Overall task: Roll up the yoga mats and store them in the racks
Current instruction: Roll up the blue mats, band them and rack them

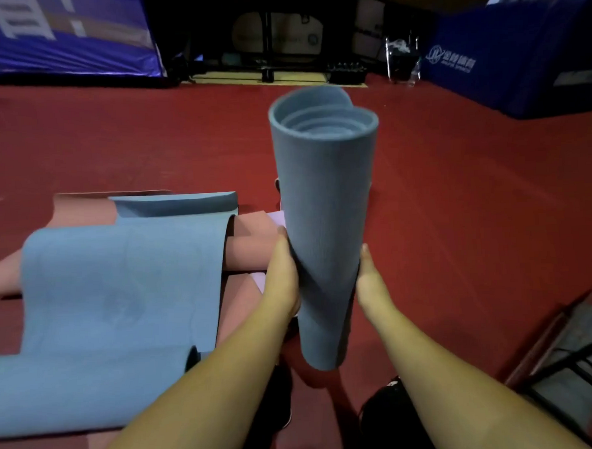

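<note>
Blue-grey foam, finely ribbed on its outer face, makes up the rolled yoga mat (323, 223), which stands nearly upright in the head view, held above the red floor (458, 198). Its open upper end shows loose concentric coils, and one outer layer bulges past the rim at the back. A diagonal seam crosses the lower part of the roll. The left hand (283, 276) presses against the roll's left side, thumb lying up along the foam, and the right hand (367, 279) cups the right side; the fingers of both wrap behind the roll, out of sight. To the left, unrolled blue mats (119, 285) lie rumpled over pink mats (248, 251) on the floor. A dark metal rack (575, 347) stands at the lower right. Blue padded barriers (505, 59) line the far edge.
</note>
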A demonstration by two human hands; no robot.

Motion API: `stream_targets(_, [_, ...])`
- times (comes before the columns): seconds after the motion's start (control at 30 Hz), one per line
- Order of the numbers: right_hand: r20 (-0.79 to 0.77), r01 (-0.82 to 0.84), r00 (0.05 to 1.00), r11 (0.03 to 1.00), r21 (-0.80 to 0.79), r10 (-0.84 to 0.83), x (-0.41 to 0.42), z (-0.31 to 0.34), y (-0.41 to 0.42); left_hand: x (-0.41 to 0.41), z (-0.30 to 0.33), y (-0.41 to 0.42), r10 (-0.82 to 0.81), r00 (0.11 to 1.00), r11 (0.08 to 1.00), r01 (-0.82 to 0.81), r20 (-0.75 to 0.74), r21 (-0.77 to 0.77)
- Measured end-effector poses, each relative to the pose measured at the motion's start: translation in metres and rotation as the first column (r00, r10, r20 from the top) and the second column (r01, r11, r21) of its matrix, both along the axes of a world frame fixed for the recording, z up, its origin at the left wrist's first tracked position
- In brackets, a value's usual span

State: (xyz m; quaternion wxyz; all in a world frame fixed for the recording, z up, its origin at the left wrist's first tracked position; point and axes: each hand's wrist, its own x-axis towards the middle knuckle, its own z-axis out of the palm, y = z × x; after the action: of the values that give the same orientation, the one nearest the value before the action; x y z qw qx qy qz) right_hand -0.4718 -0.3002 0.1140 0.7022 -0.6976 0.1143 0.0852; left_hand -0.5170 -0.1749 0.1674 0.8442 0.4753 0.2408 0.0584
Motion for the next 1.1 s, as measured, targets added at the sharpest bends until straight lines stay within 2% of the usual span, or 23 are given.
stream_targets(0.1, [0.029, -0.006, 1.000, 0.980, 0.198, 0.000, 0.011, 0.008, -0.009, 0.001, -0.013, -0.003, -0.037, 0.997, 0.994, 0.029, 0.075, 0.103])
stream_targets(0.23, [0.122, -0.060, 0.992, 0.932, 0.358, 0.018, 0.019, 0.036, -0.018, 0.001, 0.000, -0.010, -0.110, 0.966, 0.956, 0.039, 0.235, 0.290])
stream_targets(0.33, [0.138, -0.083, 0.990, 0.934, 0.347, 0.037, 0.013, 0.039, -0.017, 0.004, 0.001, -0.010, -0.118, 0.976, 0.946, 0.054, 0.182, 0.320])
stream_targets(0.47, [0.125, -0.026, 0.992, 0.951, 0.308, -0.013, 0.004, 0.026, -0.020, -0.002, -0.003, -0.013, -0.125, 0.988, 0.944, 0.090, 0.091, 0.319])
stream_targets(0.63, [0.169, -0.030, 0.985, 0.940, 0.340, -0.029, -0.007, 0.047, -0.016, -0.007, 0.013, -0.017, -0.121, 0.989, 0.951, 0.091, 0.085, 0.296])
stream_targets(0.77, [0.233, -0.065, 0.972, 0.926, 0.373, -0.026, -0.005, 0.076, -0.024, -0.011, 0.043, -0.012, -0.054, 0.984, 0.951, -0.001, 0.169, 0.310])
stream_targets(0.83, [0.241, -0.085, 0.971, 0.932, 0.353, -0.003, -0.004, 0.068, -0.027, -0.015, 0.039, -0.013, -0.059, 0.983, 0.952, 0.004, 0.172, 0.305])
stream_targets(0.97, [0.098, -0.083, 0.993, 0.965, 0.250, 0.060, -0.026, 0.021, -0.020, -0.024, -0.003, -0.011, -0.102, 0.993, 0.944, 0.076, 0.065, 0.321])
stream_targets(1.1, [0.043, -0.127, 0.992, 0.968, 0.215, 0.121, -0.015, 0.026, -0.023, -0.015, -0.006, -0.001, -0.151, 0.988, 0.931, 0.132, 0.029, 0.340])
